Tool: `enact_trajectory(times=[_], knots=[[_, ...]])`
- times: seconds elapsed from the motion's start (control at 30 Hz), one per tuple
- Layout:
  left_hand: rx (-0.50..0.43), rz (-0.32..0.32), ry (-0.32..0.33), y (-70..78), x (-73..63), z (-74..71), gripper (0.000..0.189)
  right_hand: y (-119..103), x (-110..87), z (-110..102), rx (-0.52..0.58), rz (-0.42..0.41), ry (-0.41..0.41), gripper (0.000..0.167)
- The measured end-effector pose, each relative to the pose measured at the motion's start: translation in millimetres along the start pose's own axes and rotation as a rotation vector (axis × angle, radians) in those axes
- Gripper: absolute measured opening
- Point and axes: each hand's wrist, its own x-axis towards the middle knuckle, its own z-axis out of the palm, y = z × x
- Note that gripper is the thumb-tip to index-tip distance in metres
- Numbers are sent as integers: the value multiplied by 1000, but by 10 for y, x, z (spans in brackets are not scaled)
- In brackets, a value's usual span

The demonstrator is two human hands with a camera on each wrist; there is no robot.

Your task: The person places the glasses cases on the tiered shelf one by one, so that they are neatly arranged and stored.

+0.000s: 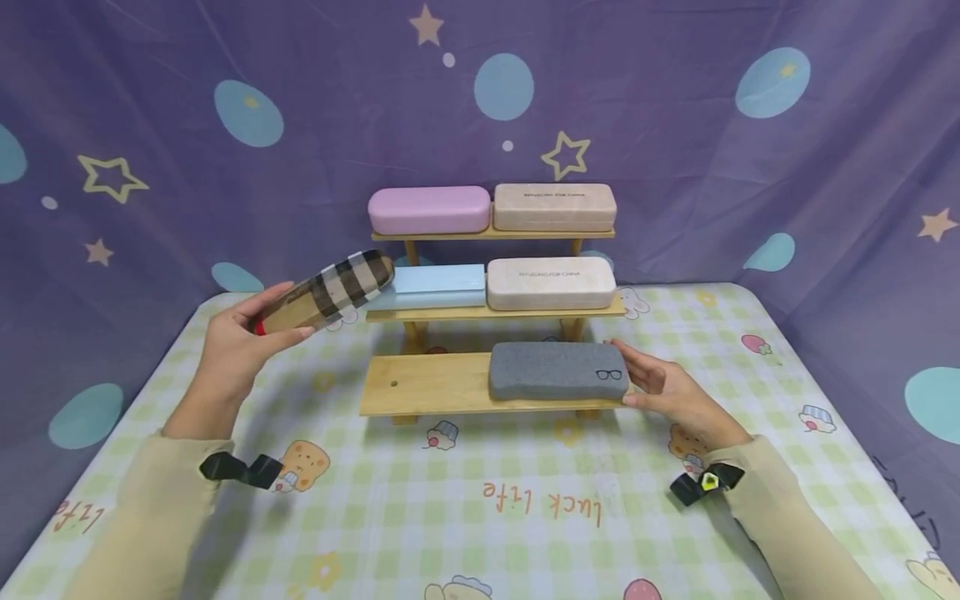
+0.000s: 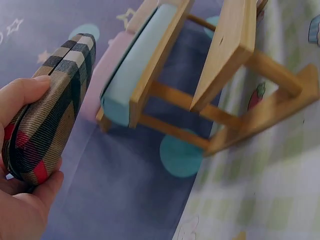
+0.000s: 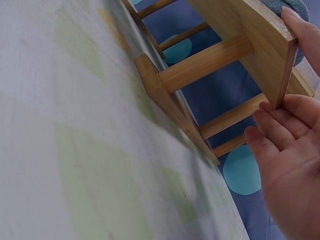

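My left hand (image 1: 238, 337) grips a plaid glasses case (image 1: 330, 290), raised and tilted to the left of the wooden display rack (image 1: 431, 385). Red, black, white and tan checks cover this case in the left wrist view, with the thumb along its side. On the bottom shelf, a grey glasses case (image 1: 557, 372) with a small spectacles print lies at the right end. There my right hand (image 1: 671, 392) holds the shelf's end, thumb at one corner and fingers at the other. In the right wrist view the thumb is close against the grey case (image 3: 287, 6).
A pink case (image 1: 429, 210) and a beige case (image 1: 555, 208) sit on the top shelf. The middle shelf bears a light blue case (image 1: 438, 286) and a cream case (image 1: 551, 283). A green checked cloth (image 1: 525, 458) covers the table; a purple patterned curtain (image 1: 337, 108) hangs behind.
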Motion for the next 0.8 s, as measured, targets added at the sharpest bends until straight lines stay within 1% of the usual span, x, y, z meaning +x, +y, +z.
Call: enact_trajectory(times=[0.13, 0.27, 0.3, 0.37, 0.47, 0.53, 0.63, 0.7, 0.8], knots=[[-32, 55, -90, 11, -59, 84, 63, -5, -1, 3, 9, 3, 0, 73], [-16, 69, -180, 21, -136, 157, 61, -2, -1, 4, 20, 3, -2, 73], [0, 69, -198, 20, -154, 176, 61, -2, -1, 4, 20, 4, -1, 73], [92, 77, -215, 12, -194, 207, 60, -5, -1, 5, 21, 7, -1, 73], [205, 89, -240, -17, -242, 248, 61, -14, -1, 7, 16, 5, 0, 73], [239, 83, -267, -46, -267, 271, 62, -20, 0, 8, 16, 0, -3, 73], [241, 60, -323, -104, -295, 301, 63, -27, -1, 10, 15, -8, -10, 73], [247, 47, -347, -145, -308, 323, 64, -26, -1, 10, 12, -14, -15, 73], [293, 57, -369, -208, -317, 351, 66, -25, -2, 10, 11, -14, -14, 73]])
